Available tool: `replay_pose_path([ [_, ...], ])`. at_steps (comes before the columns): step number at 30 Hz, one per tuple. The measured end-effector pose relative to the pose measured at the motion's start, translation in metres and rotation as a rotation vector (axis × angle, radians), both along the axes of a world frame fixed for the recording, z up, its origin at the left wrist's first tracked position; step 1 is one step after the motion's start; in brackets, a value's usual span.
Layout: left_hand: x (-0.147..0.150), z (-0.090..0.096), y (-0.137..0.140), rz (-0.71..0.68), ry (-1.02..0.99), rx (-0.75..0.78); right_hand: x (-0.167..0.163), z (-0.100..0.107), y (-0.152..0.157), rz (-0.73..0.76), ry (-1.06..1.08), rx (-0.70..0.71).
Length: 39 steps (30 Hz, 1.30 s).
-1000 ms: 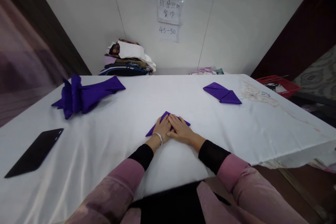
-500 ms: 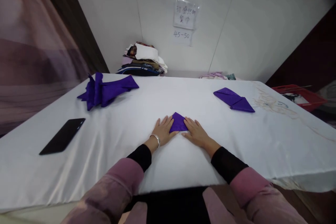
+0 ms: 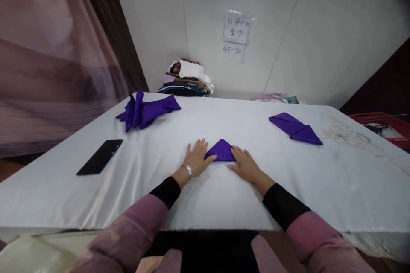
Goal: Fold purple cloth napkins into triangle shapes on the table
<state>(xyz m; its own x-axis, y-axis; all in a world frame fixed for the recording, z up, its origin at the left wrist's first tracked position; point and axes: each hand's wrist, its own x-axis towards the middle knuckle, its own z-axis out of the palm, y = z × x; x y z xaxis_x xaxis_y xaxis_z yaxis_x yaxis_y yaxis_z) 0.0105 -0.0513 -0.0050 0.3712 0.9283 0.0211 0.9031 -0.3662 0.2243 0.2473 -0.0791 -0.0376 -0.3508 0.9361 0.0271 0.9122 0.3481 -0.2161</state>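
Note:
A purple cloth napkin, folded into a small triangle with its tip away from me, lies flat on the white tablecloth. My left hand rests palm down at its left side, fingers spread and the thumb on the napkin's lower left corner. On the other side my right hand lies flat, its fingertips touching the right corner. Neither hand grips the cloth. Farther right lies another folded purple napkin. At the back left is a bunched heap of purple napkins.
A black phone-like slab lies at the left. Folded clothes are stacked beyond the table's far edge, with more cloth to their right. A red basket stands off the right edge. Paper signs hang on the wall.
My hands have moved slightly apart, so more of the folded triangle shows between them. The whole view has shifted a little as my head moved.

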Motion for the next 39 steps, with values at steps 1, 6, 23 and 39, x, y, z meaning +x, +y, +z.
replay_pose_path([
  [1, 0.014, 0.001, 0.002, -0.067, -0.015, 0.025, 0.000, 0.000, 0.000, -0.001, 0.000, 0.002],
  [6, 0.068, -0.009, 0.018, -0.245, 0.000, 0.005, 0.000, 0.000, -0.001, -0.004, 0.010, 0.009],
  [23, 0.069, -0.029, 0.029, -0.247, 0.020, -0.002, 0.028, 0.001, -0.021, -0.058, -0.039, -0.015],
  [39, 0.071, -0.030, 0.028, -0.285, 0.090, 0.033, -0.064, 0.035, 0.039, -0.003, 0.172, -0.029],
])
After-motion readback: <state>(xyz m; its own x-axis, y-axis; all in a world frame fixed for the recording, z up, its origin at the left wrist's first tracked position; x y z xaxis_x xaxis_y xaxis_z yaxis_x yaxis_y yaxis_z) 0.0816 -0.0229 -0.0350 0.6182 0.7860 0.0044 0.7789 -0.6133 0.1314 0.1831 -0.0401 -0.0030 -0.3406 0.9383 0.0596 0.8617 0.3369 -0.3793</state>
